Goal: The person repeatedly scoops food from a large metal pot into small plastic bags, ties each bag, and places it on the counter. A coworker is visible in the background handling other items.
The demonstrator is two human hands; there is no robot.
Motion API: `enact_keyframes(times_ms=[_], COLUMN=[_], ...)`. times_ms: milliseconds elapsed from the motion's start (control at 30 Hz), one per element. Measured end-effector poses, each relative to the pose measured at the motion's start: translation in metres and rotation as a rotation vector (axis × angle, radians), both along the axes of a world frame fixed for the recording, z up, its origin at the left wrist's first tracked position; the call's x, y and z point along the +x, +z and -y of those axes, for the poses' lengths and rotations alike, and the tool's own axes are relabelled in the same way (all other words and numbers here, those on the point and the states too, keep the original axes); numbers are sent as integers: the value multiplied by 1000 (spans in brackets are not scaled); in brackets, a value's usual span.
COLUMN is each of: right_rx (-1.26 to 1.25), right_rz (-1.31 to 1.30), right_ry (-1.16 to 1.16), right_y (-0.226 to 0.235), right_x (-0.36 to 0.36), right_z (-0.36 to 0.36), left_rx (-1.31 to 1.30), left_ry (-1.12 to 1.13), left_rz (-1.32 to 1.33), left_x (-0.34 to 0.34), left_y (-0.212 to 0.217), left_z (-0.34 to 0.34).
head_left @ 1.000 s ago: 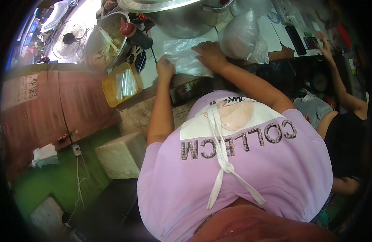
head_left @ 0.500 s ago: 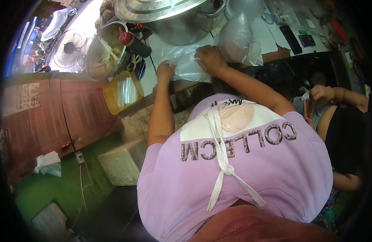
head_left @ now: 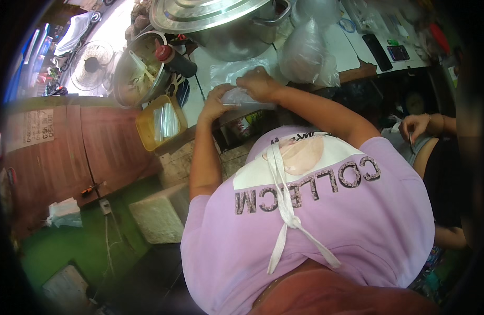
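Both my hands are on a clear plastic bag [head_left: 238,96] at the near edge of the white table. My left hand [head_left: 215,104] is closed on its left side, with the fingers partly hidden. My right hand [head_left: 258,85] curls over its right side, its fingers bent and gripping the film. Part of the bag hangs just over the edge below my hands. Behind them, more clear plastic film [head_left: 225,72] lies flat on the tabletop. Whether the bag holds anything cannot be made out.
A large lidded metal pot [head_left: 231,39] stands behind my hands. A red-capped bottle [head_left: 178,60], a metal basin [head_left: 122,79] and a yellow tray [head_left: 146,134] are left. Right are a bulging plastic bag [head_left: 305,55], a black phone [head_left: 377,52] and a co-worker's hand [head_left: 414,126].
My hands have come closer together, with the right moving left and nearer my body. Less of the bag shows between them. The co-worker's hand has shifted slightly.
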State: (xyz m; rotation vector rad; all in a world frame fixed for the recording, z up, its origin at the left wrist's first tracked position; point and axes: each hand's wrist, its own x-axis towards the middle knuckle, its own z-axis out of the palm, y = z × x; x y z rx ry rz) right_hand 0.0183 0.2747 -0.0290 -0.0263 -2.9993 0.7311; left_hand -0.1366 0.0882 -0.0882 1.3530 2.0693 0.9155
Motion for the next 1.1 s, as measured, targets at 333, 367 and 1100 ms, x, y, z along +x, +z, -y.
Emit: enact_keyframes(times_ms=[333,367,1100], right_rx=[-722,-734,-1221], right_rz=[273,380,434], right_ry=[376,420,219], right_y=[35,40,80], right_x=[66,67,123], right_z=[48,48,34], left_rx=[-63,-55,491], left_ry=[-32,-36,-140], left_rz=[-500,-524,390], left_x=[35,35,179], left_y=[11,9,122], left_z=[12,12,6])
